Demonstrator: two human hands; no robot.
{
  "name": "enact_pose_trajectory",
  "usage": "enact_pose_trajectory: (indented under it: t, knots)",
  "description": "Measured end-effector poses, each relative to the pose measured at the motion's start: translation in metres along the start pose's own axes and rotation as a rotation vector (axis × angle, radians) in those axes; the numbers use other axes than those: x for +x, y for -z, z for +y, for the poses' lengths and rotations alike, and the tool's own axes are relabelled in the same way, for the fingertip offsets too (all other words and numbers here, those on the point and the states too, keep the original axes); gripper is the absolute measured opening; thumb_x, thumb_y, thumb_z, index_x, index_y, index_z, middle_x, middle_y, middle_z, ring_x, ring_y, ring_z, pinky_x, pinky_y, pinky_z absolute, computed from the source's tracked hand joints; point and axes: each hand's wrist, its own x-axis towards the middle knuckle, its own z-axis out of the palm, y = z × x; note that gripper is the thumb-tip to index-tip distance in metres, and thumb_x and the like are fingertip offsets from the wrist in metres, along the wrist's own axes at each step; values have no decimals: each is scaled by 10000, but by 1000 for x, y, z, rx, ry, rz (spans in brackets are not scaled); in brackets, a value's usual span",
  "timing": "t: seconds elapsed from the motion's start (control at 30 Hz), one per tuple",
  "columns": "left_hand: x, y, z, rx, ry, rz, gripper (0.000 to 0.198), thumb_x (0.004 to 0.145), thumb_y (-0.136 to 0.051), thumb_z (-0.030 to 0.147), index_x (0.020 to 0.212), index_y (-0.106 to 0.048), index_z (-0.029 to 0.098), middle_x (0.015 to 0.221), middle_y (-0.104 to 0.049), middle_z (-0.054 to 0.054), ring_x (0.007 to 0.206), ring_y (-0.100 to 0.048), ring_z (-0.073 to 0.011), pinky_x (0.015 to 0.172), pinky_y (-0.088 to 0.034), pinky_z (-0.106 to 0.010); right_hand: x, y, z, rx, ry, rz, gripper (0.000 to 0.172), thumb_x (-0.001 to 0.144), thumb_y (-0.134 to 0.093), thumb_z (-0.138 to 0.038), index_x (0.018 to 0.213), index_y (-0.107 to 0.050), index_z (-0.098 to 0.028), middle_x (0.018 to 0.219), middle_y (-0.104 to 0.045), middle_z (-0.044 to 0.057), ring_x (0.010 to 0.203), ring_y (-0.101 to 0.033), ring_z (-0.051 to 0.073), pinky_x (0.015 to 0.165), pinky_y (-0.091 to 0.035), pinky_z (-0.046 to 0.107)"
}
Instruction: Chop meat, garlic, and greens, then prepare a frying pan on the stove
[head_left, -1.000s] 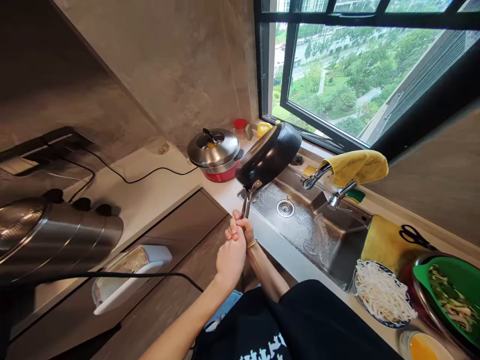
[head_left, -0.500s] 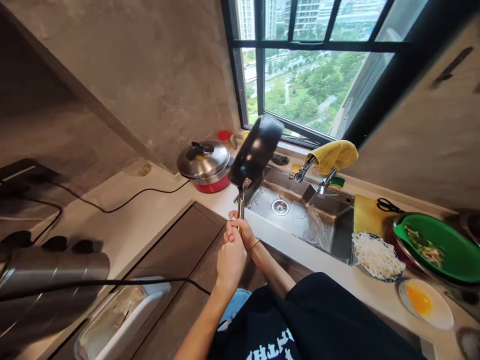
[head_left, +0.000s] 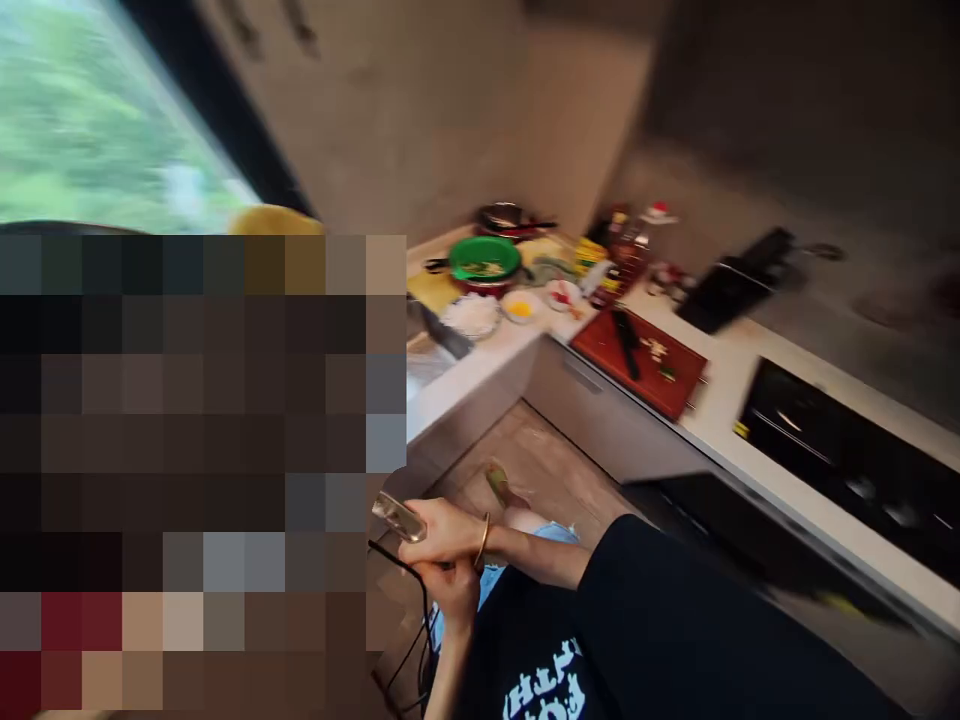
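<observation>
My right hand [head_left: 446,530], with a bracelet at its wrist, is closed around the metal handle of a frying pan [head_left: 396,516]. Just below and touching it, my left hand [head_left: 452,592] is closed too, at the lower end of the same handle. Only a short piece of handle shows; the black body of the pan lies behind the blocked-out pixel area at left. A black cable [head_left: 405,565] hangs beside my hands.
Along the counter [head_left: 487,365] stand a green basket [head_left: 486,258], white noodles [head_left: 471,316] and an egg bowl [head_left: 521,307]. A red cutting board [head_left: 660,355] holds a knife [head_left: 625,342]. Farther right are a knife block [head_left: 724,292] and a black cooktop [head_left: 847,440].
My view has swung right, from the sink and window towards the cutting board and cooktop. Both hands have stayed on the pan handle, which now points left instead of up.
</observation>
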Motion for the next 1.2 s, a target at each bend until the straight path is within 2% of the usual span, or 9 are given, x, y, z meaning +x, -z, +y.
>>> enact_pose_trajectory:
  t: [0.1,0.23,0.33,0.4,0.5,0.67,0.8,0.97,1.2]
  knots:
    - [-39,-44,11,-106,-9,-171,345,739,-518,353,984,-326,203,512,-432,87,407,-469,-111,415,-394,-228,-69,42,5,-28,-60,292,191,593,-625,-181,698,-466,-192,574,-489,-86,526,-464,63,446,-330,153]
    - [-90,-103,23,-172,49,-665,276,770,-516,333,945,-344,207,436,-420,111,326,-427,-87,372,-375,-206,-159,91,20,226,-122,585,193,651,-543,-154,806,-438,-201,589,-556,-65,504,-553,95,438,-396,169]
    - [-124,-164,30,-225,65,-914,350,762,-563,337,1006,-360,188,439,-440,117,307,-413,-73,352,-354,-183,-220,136,47,370,-124,834,227,664,-549,-174,837,-406,-208,593,-584,-57,502,-581,115,450,-451,203]
    - [-151,-218,35,-249,91,-1062,366,764,-565,330,1028,-361,180,410,-422,129,284,-395,-67,334,-325,-163,-265,178,69,408,-104,980,250,664,-563,-194,851,-399,-211,588,-595,-57,505,-586,122,473,-480,234]
    - [-199,-316,47,-267,121,-1269,353,768,-537,289,1046,-352,173,376,-402,139,257,-374,-66,316,-300,-151,-344,256,103,396,-77,1146,238,669,-564,-232,861,-427,-203,575,-601,-54,505,-585,128,504,-496,263]
    - [-282,-481,78,-299,209,-1471,358,746,-549,303,1015,-344,182,403,-443,130,260,-404,-74,321,-326,-160,-478,393,133,203,-124,1253,91,647,-535,-240,605,-502,-167,510,-588,-1,524,-570,127,551,-458,240]
    - [-329,-573,97,-271,252,-1529,274,717,-561,292,837,-333,198,393,-424,130,250,-384,-61,313,-329,-157,-548,464,143,234,-186,1342,158,631,-518,-265,511,-502,-164,489,-577,14,488,-533,117,484,-394,214]
    - [-356,-633,99,-231,205,-1531,268,722,-550,270,844,-322,198,381,-432,124,255,-407,-78,308,-328,-161,-587,509,167,323,-234,1318,195,652,-515,-306,544,-557,-148,501,-592,26,468,-513,116,465,-380,216]
    - [-358,-668,95,-194,223,-1539,305,720,-581,287,893,-355,179,408,-442,122,271,-409,-60,334,-340,-154,-596,543,200,345,-241,1314,238,667,-529,-332,587,-621,-128,539,-624,43,494,-533,121,480,-393,209]
